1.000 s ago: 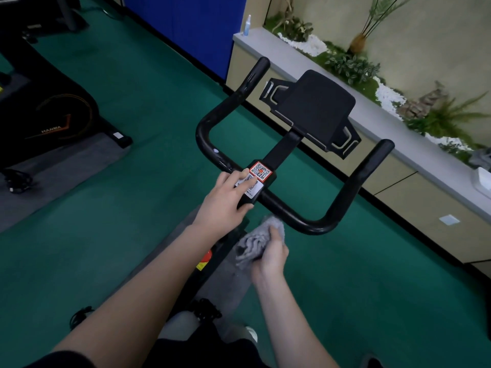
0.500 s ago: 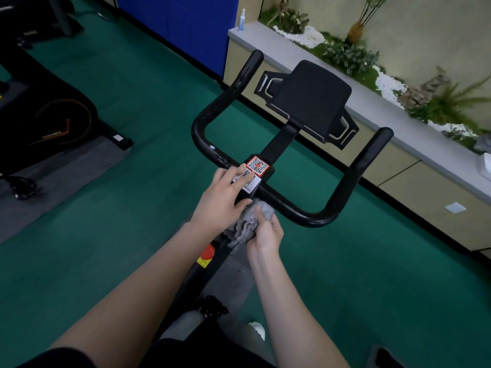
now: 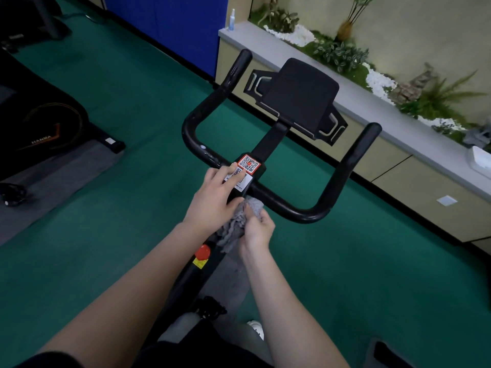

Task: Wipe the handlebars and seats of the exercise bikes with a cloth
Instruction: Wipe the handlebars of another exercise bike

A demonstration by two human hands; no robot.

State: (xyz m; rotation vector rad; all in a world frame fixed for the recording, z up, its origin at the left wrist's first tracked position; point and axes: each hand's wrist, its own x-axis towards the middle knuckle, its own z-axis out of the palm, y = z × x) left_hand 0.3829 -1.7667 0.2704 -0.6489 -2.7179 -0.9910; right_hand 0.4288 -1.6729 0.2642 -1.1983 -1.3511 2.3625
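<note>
My right hand (image 3: 256,229), gripping the cloth (image 3: 239,221), has slid in beside my flat left hand (image 3: 215,200), so the handlebars (image 3: 292,208) centre gets wiped now.

A green carpeted floor (image 3: 111,102) carries everything in view. A grey mat (image 3: 61,168) lies on it at the left, and the black base of a second exercise bike (image 3: 39,128) stands on that mat, one foot reaching its corner. Another grey mat (image 3: 233,277) lies under the near bike's frame (image 3: 191,282). Along the right, a beige cabinet (image 3: 385,168) stands on the floor against a black skirting strip. At the bottom, a white shoe (image 3: 256,328) rests on the floor; a dark shape in the bottom right corner may be another mat.
</note>
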